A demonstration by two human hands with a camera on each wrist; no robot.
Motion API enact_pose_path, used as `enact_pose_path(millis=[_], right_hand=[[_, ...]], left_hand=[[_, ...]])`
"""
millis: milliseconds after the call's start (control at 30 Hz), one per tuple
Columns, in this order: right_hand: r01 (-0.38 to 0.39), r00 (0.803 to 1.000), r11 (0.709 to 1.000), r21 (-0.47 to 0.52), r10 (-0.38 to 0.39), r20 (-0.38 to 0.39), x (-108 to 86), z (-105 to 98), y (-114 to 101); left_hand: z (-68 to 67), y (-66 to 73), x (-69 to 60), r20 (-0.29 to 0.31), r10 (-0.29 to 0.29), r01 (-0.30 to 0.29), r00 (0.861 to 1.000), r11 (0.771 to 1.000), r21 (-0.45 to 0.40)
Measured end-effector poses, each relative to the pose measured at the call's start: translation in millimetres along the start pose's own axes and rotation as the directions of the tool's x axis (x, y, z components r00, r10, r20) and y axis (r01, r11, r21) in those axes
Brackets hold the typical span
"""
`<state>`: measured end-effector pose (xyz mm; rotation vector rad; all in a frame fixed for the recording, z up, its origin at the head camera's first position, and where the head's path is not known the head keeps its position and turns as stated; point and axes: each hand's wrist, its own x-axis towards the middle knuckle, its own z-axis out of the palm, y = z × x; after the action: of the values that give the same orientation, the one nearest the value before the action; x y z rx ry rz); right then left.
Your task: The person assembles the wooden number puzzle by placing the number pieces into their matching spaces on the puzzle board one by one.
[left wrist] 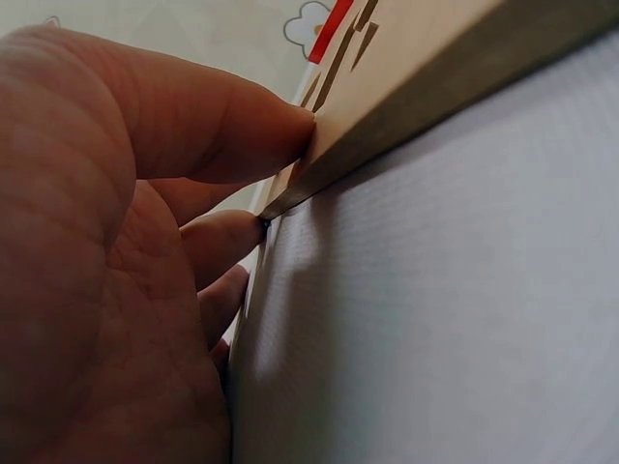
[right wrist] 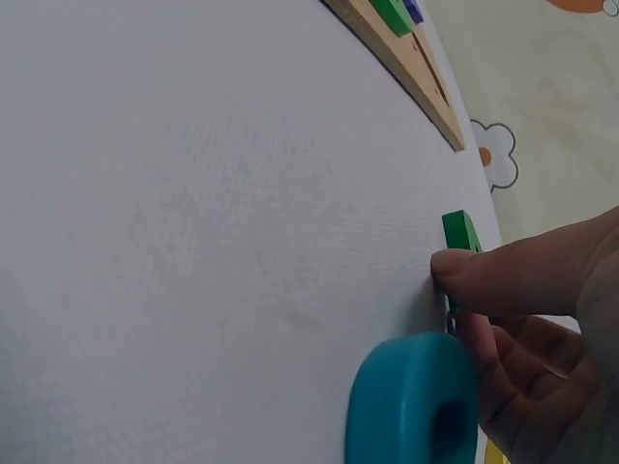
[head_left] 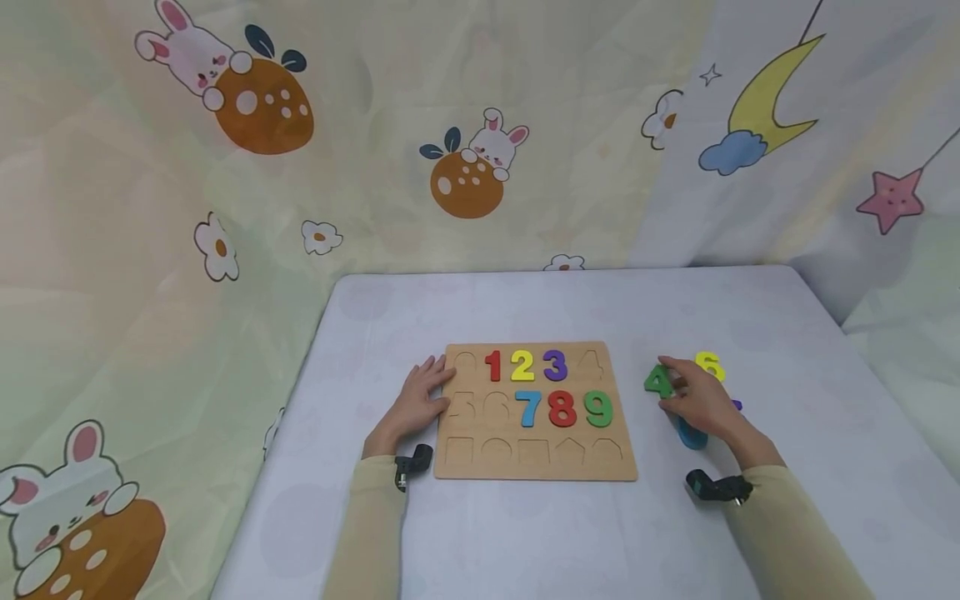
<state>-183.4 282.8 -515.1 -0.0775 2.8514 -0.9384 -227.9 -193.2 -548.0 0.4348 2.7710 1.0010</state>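
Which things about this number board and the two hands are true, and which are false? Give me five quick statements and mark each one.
1. The right hand pinches the green 4. True.
2. The left hand touches the wooden board. True.
3. The red 8 sits left of the blue 7. False: it sits right of it.
4. The yellow number lies on the board. False: it lies on the table.
5. The board's bottom row holds no numbers. True.
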Motion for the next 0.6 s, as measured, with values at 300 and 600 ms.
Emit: enact_pose_path(millis=[300, 600], right_hand=[[-0.038, 0.999, 0.999, -0.001, 0.038, 0.021, 7.1, -0.3, 0.6], [-0.013, 1.0, 1.0, 0.013, 0.013, -0.016, 7.9, 4.3, 3.1]], left_hand=[[0.4, 2.0, -2.3, -0.008, -0.008, 0.008, 1.0, 1.0, -0.013], [-0.9, 0.7, -0.8, -0.006, -0.003, 0.003, 1.0, 1.0, -0.009]])
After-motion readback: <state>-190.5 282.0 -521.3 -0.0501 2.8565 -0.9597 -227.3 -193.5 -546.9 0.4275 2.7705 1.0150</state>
